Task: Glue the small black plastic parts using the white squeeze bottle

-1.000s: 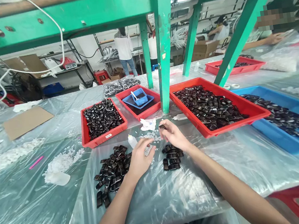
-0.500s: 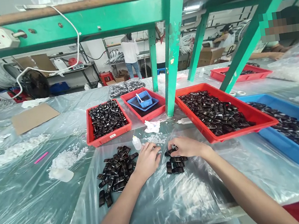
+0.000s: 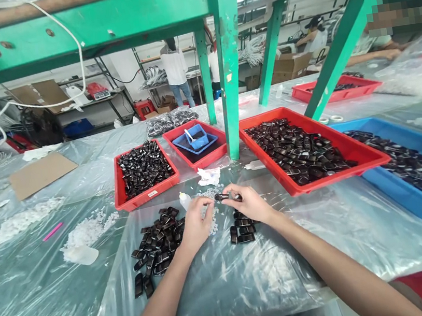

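Observation:
Between the thumb and fingers of my right hand is a small glossy black plastic piece, held up off the table with one end pointing left. My left hand is pinched close to that end; whatever its fingertips hold is too small to make out. A heap of similar black pieces lies left of my left wrist. Below my right hand sits a smaller group of black pieces. Tiny clear-white bits are scattered between my hands. A small white squeeze bottle stands behind my left hand.
Red trays of black pieces stand at the left and right, with a blue tray farther right. A green post rises between the trays. White bits lie left. A co-worker's arm reaches in at far right.
My right hand has lifted a black piece from the small group and brought it left. My left hand has closed into a pinch near it. The view has shifted slightly.

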`<action>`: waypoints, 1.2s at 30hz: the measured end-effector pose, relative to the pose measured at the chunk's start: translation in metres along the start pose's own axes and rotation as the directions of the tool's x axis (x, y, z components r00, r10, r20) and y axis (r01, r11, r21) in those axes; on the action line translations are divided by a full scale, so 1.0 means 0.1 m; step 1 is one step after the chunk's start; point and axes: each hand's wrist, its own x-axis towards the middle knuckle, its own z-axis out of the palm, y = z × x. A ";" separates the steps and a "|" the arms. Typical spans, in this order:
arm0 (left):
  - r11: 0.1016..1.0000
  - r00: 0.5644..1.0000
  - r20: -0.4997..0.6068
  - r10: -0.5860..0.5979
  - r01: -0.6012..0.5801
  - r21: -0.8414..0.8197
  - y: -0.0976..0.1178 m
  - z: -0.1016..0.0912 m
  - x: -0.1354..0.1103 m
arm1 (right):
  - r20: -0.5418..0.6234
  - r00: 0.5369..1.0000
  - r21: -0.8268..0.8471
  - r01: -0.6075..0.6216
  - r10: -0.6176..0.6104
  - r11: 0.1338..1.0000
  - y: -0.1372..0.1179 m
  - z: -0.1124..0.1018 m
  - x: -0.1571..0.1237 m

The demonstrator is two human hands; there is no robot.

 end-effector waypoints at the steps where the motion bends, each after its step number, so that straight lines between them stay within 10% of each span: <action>1: 0.992 0.997 -0.039 -0.074 0.070 -0.102 0.01 -0.01 0.01 | 0.003 1.000 0.013 0.000 0.000 1.000 -0.01 0.03 -0.02; 10: 0.708 0.889 0.048 -0.456 0.394 -0.586 0.11 -0.02 0.04 | 0.011 1.000 0.045 0.016 -0.016 0.999 -0.11 0.08 -0.05; 36: 0.647 0.880 0.084 -0.467 0.405 -0.646 0.13 0.00 0.05 | -0.015 0.999 -0.065 0.036 -0.037 0.997 -0.13 0.11 -0.09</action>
